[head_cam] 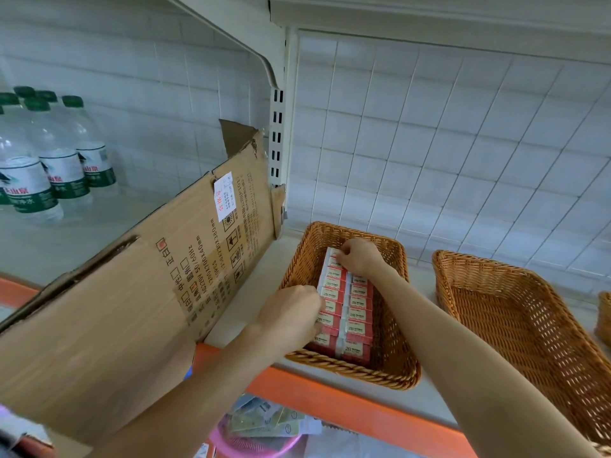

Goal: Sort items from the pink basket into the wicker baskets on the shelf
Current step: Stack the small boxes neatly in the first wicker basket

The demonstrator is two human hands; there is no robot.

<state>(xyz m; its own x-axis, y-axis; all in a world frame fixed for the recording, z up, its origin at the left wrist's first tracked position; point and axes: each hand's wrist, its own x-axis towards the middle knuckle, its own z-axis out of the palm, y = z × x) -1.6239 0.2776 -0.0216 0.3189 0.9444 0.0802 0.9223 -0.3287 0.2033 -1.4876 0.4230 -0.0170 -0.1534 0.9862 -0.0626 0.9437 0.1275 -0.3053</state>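
Gripping erasers [358,314] laid in two rows in the leftmost of three wicker baskets [393,325], left hand [291,312] and right hand [360,259] both curl their fingers, on a white shelf [258,285] against tiles [463,143], pink basket [231,446] below.

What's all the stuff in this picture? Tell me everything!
Middle wicker basket: one, brown, on the shelf.
Small boxes: two rows, red and white, inside it.
Empty wicker basket: one, brown, to its right.
Third basket: one, brown, cut off at right edge.
Cardboard box: one, brown, tilted, left of baskets.
Water bottles: several, clear with green caps, far left.
Pink basket: one, holding packets, below the shelf.
Shelf: one, white with orange edge.
Left hand: one, against the left row.
Right hand: one, on the rows' far end.
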